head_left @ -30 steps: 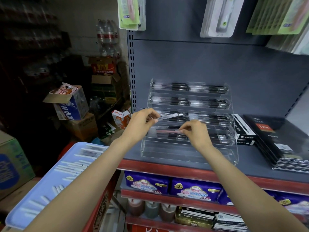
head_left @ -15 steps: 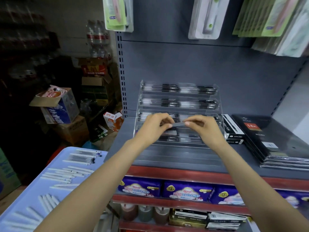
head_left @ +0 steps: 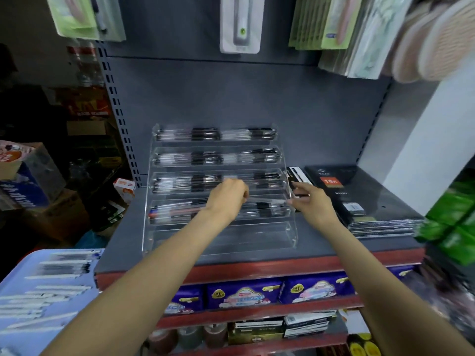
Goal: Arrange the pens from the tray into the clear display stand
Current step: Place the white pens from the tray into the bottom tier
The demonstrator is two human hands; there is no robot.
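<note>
While both hands hover at the clear display stand (head_left: pixel 221 222), the left hand (head_left: pixel 227 199) grips one pen (head_left: pixel 267 200). Right hand (head_left: pixel 312 204) pinches its other end

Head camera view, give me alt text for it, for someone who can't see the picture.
Two bare hands hold a clear pen level between them, left hand at one end, right hand at the other, over the fourth tier of a clear display stand on a grey shelf. The upper tiers already hold pens; a blue tray of pens sits at lower left.

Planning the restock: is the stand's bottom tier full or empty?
Empty: the clear acrylic display stand's lowest tier shows no pens.
</note>
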